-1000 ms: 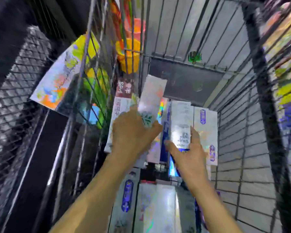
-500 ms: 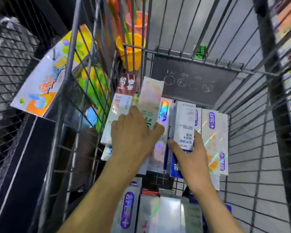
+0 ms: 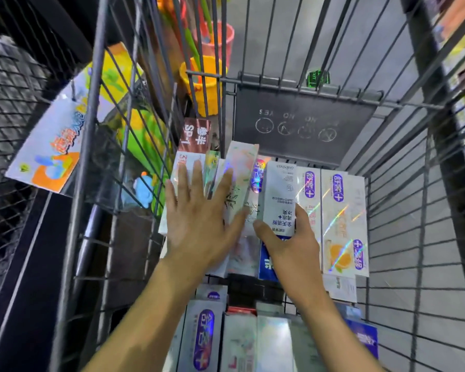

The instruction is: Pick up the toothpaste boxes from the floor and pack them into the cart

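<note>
Toothpaste boxes, far row: I count about seven standing on end inside the cart, packed side by side against the far wall. From my left: a white box with a brown top [image 3: 192, 146], a thin green-edged one, a pale floral box [image 3: 239, 178], a holographic one with a purple oval, a white-and-blue box [image 3: 278, 194], then two white holographic boxes with purple ovals [image 3: 344, 210]. The count is uncertain where the boxes overlap.
Toothpaste boxes, near row: at least four more at the bottom edge of view, one with a purple oval label [image 3: 203, 336], one dark blue at the right [image 3: 363, 339]. Some are cut off by the frame.
Left hand [image 3: 199, 218]: fingers straight and spread, palm laid flat on the left-side boxes of the far row; grips nothing.
Right hand [image 3: 287, 245]: thumb and fingers curled round the lower part of the white-and-blue box, holding it upright in the row.
Cart [image 3: 419, 237]: grey wire basket; a dark panel [image 3: 301, 124] with four round icons sits on the far wall.
Outside the cart, left: one colourful printed card [image 3: 54, 146] hanging on the mesh.
Outside the cart, beyond: two plastic buckets, one yellow [image 3: 204, 87], one pink-red [image 3: 218, 38].
Floor: grey, seen through the bars.
</note>
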